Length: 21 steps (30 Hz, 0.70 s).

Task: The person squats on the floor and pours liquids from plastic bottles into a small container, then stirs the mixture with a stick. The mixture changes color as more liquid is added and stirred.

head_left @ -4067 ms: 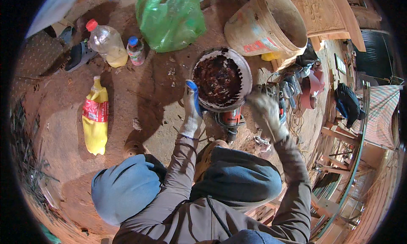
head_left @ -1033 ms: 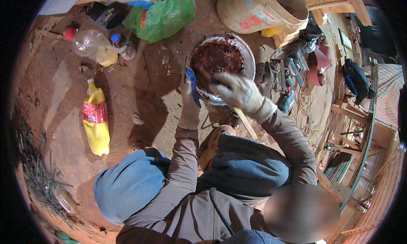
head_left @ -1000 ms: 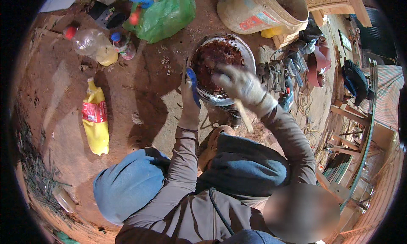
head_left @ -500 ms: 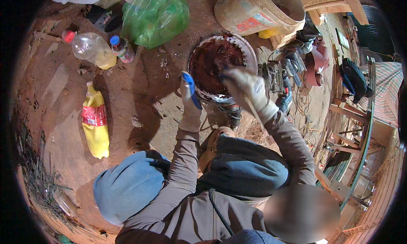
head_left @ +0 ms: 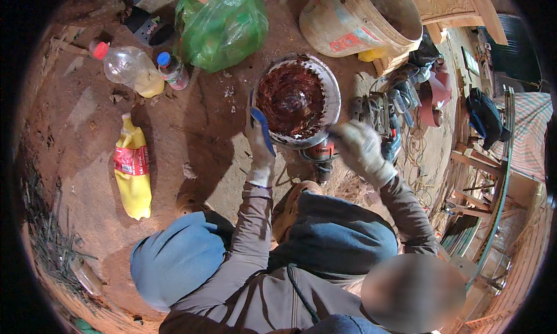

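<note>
A white round tub (head_left: pixel 332 81) stands between my hands, its inside coated with dark reddish-brown wet stuff (head_left: pixel 293 96). My left hand (head_left: pixel 259 135), in a whitish glove with blue on it, grips the tub's left side. To the right of the tub's near rim is my right hand (head_left: pixel 362 153), gloved and slightly blurred. Its fingers are curled; whatever they hold is hidden. A red-and-black power tool (head_left: pixel 320 154) lies close by the tub's near side.
A big dirty bucket (head_left: pixel 331 20) lies tipped behind the tub. Beyond, left, are a green plastic bag (head_left: pixel 223 32), a clear bottle (head_left: pixel 130 67) and a small blue-capped bottle (head_left: pixel 174 73). A yellow-filled bottle (head_left: pixel 132 171) lies at left. Power tools and cables (head_left: pixel 394 110) crowd the right.
My right hand has come out of the tub to its right side; the stick seen in it before no longer shows. The tub now sits slightly further left, with my left hand still at its side.
</note>
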Each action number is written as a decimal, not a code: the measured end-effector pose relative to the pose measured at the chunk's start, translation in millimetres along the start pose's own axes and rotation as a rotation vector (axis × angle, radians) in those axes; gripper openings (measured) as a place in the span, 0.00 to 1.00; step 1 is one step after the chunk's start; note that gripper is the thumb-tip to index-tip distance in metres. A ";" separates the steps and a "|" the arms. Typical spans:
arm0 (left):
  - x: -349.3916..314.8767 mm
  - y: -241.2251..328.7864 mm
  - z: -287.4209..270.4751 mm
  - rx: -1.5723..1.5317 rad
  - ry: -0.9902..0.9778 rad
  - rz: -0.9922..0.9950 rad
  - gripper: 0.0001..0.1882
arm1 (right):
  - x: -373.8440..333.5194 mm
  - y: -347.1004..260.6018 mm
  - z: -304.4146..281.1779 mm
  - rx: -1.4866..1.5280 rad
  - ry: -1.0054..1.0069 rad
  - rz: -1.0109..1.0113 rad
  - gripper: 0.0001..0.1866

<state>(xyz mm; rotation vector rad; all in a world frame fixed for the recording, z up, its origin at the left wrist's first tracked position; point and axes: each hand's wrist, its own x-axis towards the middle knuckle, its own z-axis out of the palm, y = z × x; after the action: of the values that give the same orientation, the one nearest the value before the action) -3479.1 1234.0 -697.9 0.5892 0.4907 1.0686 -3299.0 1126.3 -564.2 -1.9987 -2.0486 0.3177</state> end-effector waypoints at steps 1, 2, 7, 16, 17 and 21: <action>-2.3 0.1 2.2 0.026 -0.027 0.013 0.37 | -3.3 17.3 -1.8 -0.070 0.000 0.109 0.17; 1.2 -6.5 -5.0 0.051 -0.031 -0.039 0.36 | 9.0 19.7 -0.8 -0.004 0.134 0.149 0.18; -10.4 -13.1 -16.4 0.163 0.194 -0.148 0.38 | -1.6 -22.4 14.7 0.003 0.058 -0.081 0.14; -4.9 1.6 5.0 0.053 0.062 -0.099 0.39 | 1.3 -24.5 19.1 0.182 0.035 -0.008 0.11; -1.9 6.1 10.4 0.063 0.051 -0.055 0.39 | -5.4 -17.9 10.9 0.175 -0.010 -0.008 0.10; -23.1 -36.9 -34.9 -0.001 0.266 -0.347 0.36 | 47.8 -3.9 -4.3 0.105 0.163 0.266 0.09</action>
<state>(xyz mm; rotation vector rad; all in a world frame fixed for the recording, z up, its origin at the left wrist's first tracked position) -3486.1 1207.0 -746.2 0.3441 0.7943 0.8170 -3302.1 1173.9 -557.2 -2.1552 -1.6385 0.2959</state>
